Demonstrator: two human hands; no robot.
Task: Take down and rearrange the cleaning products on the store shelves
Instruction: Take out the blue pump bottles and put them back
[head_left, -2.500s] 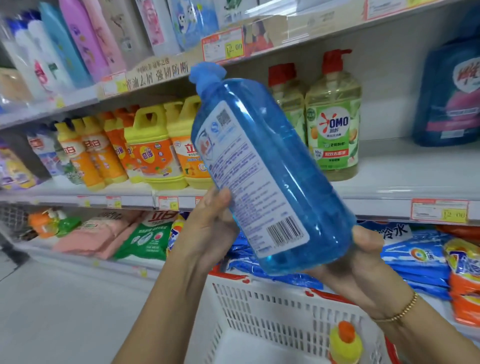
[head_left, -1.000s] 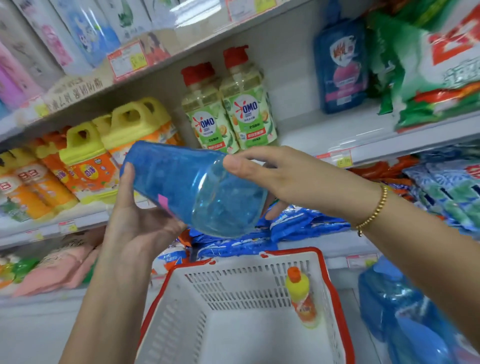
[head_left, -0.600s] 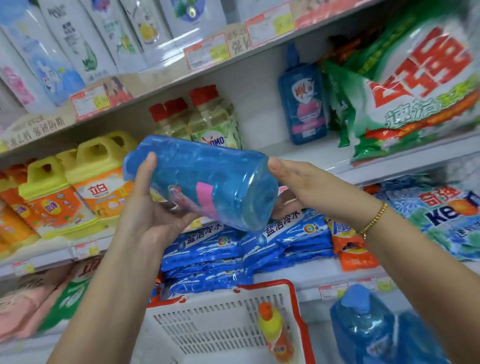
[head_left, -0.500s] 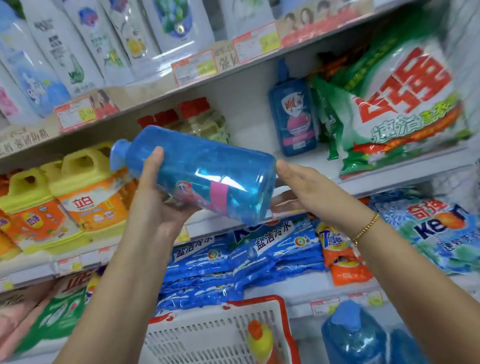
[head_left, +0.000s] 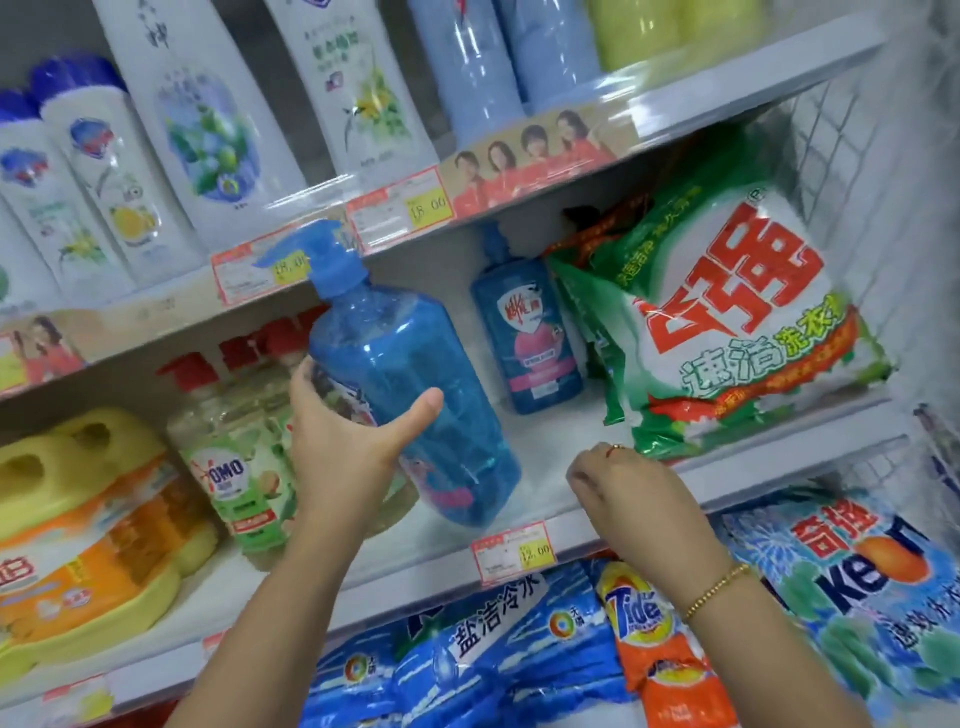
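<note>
- Left hand (head_left: 343, 447) grasping the blue pump bottle (head_left: 415, 374) round its body, thumb laid across the front.
- The bottle is tilted, with the pump head (head_left: 322, 254) leaning up and left and the base angled down toward the middle shelf (head_left: 550, 431).
- It hangs at the shelf's front, over the gap between the OMO bottles (head_left: 234, 467) and the small dark-blue bottle (head_left: 530, 343). Cannot tell whether the base touches the shelf.
- Right hand (head_left: 623, 488) released, fingers loosely bent, nothing seen in it. It hovers over the shelf's front edge just right of the bottle's base.
- Step in hand, as I judge it: standing the bottle in that gap.
- How to do it well:
  - Go in base first and low, since the pump head sits close under the upper shelf's price strip (head_left: 395, 213).
  - Bring the bottle upright only once the base is planted.
  - It looks heavy and slick for a one-handed hold, so the right hand could steady the base.
  - Slide it back gently. The OMO bottles stand just beside it on the left and could topple.
  - Keep it off the green detergent bag (head_left: 727, 322) leaning at the right.
  - Finish with the label facing out.
</note>
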